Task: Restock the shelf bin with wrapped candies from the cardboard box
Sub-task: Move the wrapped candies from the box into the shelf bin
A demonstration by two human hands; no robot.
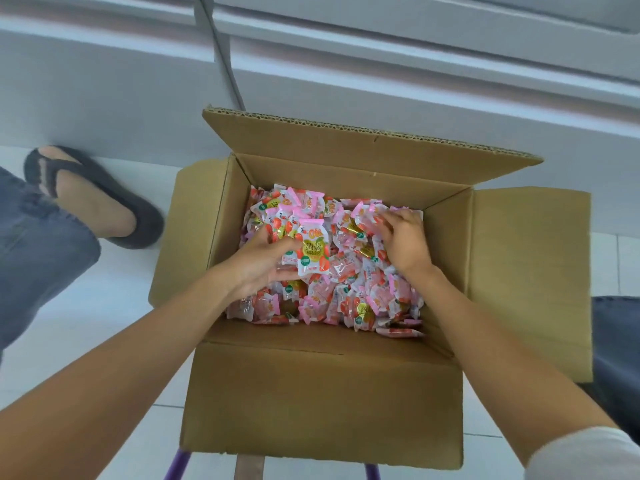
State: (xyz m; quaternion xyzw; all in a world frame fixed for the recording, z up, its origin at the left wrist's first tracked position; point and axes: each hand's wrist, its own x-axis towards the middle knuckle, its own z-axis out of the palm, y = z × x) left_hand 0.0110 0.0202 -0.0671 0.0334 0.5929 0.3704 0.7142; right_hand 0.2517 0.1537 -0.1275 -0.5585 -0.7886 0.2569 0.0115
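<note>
The wrapped candies (346, 271), pink and white packets too many to count, lie heaped inside the one cardboard box (322, 393), their surface below its rim. The left hand (263, 261) is over the pile's left half, thumb and fingers curled round a single packet (313, 251) held upright above the rest. The right hand (405, 240) lies palm down toward the far right corner, its fingers bent and closed on a few candies on top of the heap. All four flaps are folded outward: the far one stands up near the white shelf base (104, 81), the side two splay flat, and the near one hangs toward the person, so the box's mouth is open from above. Two purple tubes (176, 465) show below the box's near edge. To the left, apart from the box, one foot in a dark sandal (93, 199) rests on the pale tiled floor (86, 306).
</note>
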